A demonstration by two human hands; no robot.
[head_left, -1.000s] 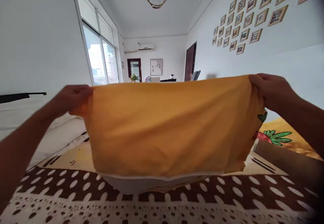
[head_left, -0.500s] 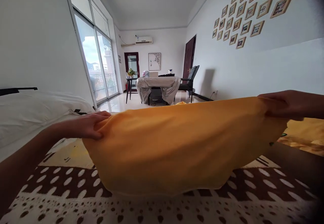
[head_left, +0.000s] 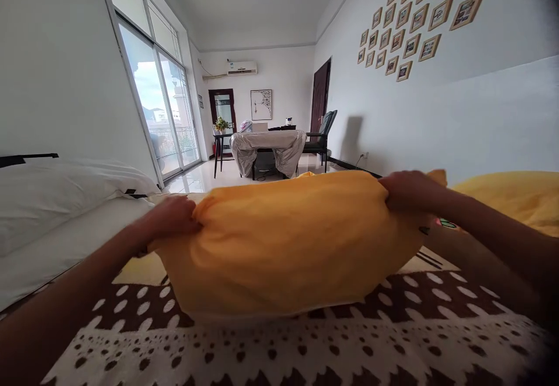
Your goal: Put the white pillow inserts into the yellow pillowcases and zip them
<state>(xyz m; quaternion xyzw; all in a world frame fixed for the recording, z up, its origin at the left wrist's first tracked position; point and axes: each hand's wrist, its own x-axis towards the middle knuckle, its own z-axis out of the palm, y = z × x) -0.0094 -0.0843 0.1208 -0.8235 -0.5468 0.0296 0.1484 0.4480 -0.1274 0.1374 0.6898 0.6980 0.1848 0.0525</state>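
Cloth (head_left: 283, 246) looks soft and light, best held by its top edge, where left hand (head_left: 172, 216) and right hand (head_left: 406, 191) fingers pinch it.

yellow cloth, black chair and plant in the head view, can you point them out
Yellow cloth (head_left: 283, 246): head view, on the middle of the side facing the camera.
Black chair (head_left: 325, 128): head view, on its backrest.
Plant (head_left: 221, 123): head view, on its leaves.
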